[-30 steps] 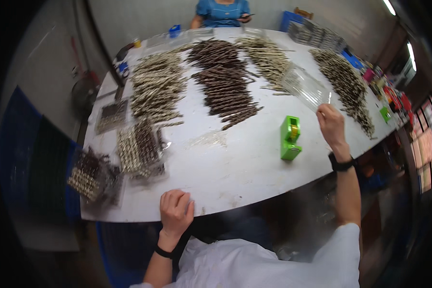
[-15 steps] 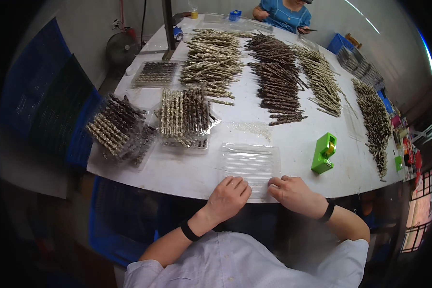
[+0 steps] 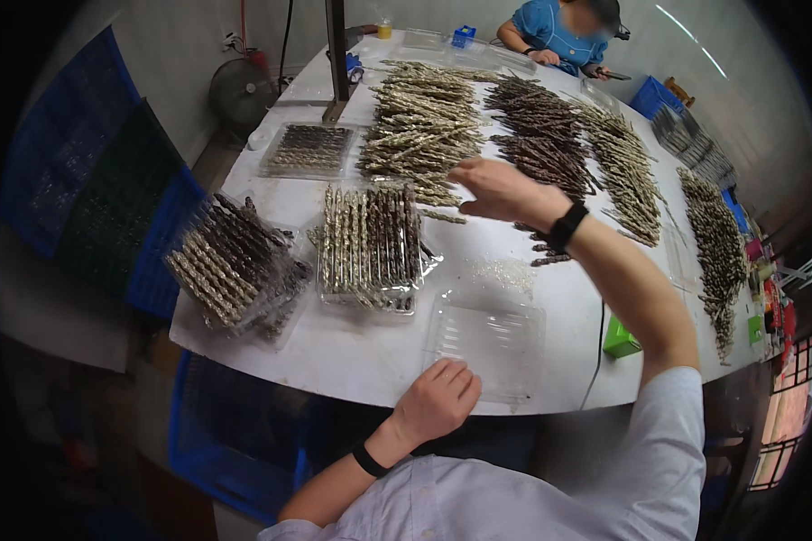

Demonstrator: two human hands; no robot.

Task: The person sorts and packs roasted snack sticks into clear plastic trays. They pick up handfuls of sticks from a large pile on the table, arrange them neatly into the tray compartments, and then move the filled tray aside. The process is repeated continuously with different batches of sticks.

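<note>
Right hand (image 3: 501,191) reaches far forward to the heap of pale silvery twisted sticks (image 3: 424,122) — fingers spread, grasping nothing.
Left hand (image 3: 438,397) rests flat, released, on the near edge of the empty clear plastic tray (image 3: 487,338) — the heap's sticks mostly lie crosswise.

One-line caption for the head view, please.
Left hand rests at the empty clear tray on the white table; right hand reaches over the pale stick pile.
</note>
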